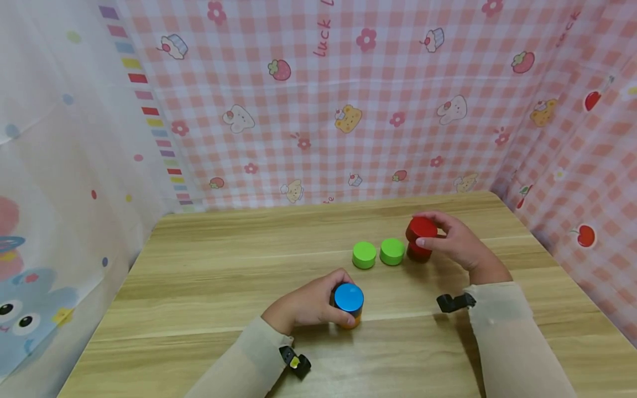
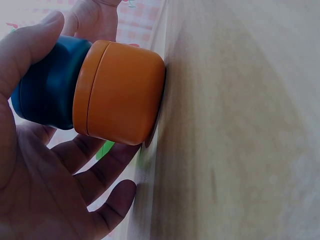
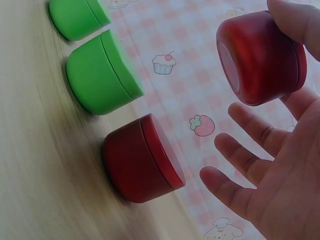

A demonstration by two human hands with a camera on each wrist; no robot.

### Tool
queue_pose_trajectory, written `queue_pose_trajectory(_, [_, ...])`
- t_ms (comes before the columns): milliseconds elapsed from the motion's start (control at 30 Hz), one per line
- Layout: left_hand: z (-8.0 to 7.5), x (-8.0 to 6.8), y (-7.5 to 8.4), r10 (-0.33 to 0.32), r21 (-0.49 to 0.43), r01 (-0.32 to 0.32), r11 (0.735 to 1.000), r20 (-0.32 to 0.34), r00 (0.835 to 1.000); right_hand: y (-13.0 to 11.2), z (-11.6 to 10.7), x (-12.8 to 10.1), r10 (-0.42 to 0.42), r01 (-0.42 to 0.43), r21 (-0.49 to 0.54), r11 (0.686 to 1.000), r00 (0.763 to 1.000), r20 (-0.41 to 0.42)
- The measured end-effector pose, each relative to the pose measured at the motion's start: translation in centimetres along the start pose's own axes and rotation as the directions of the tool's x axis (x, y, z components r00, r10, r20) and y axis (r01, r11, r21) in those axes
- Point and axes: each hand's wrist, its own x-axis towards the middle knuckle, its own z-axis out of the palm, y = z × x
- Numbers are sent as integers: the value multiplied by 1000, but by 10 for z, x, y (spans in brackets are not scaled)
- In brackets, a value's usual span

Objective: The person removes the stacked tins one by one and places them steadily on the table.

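By the left hand (image 1: 316, 301) a blue jar (image 1: 349, 297) is gripped, thumb on the near side and fingers round the far side. The blue jar is held directly over an orange jar (image 2: 122, 92), which is stood on the bench (image 1: 224, 249) just below that hand. Blue is set slightly off line with orange in the left wrist view; full contact cannot be told.

By the right hand (image 1: 460, 246) an upper red jar (image 3: 262, 57) is pinched near its lid, the other fingers spread below it in the right wrist view. It is held clear of a lower red jar (image 3: 142, 160), which is stood upright on the bench under the right hand.

Two green jars are placed between the hands, lids up: the near-right green jar (image 1: 392, 251) just beside the lower red jar, the other green jar (image 1: 364, 254) beyond the left hand's fingertips. A narrow gap is left between the two.

Both forearms are covered by beige sleeves (image 1: 517, 337), with a black device (image 1: 455, 302) fixed at each wrist. Beyond the hands the bench is backed by a pink checked curtain (image 1: 298, 110); well to the left of the left hand, a white printed cloth (image 1: 50, 110) is hung.
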Motion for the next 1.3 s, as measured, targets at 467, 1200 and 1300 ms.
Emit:
queue_pose_trajectory(467, [0,1,-1,3,2,-3,1000,9,1000,8,-9,-3,-4,3,-37,999,1000,-24])
queue_pose_trajectory(1200, [-1,1,-3,14,7,-14,1000,6,1000,22,-18,-3,88,-91,-44,995,994,-58])
queue_pose_trajectory(1300, [-1,1,-2,8,11,-8,1000,8,1000,24,-19,-4,96,-99,-45,994,992,-77])
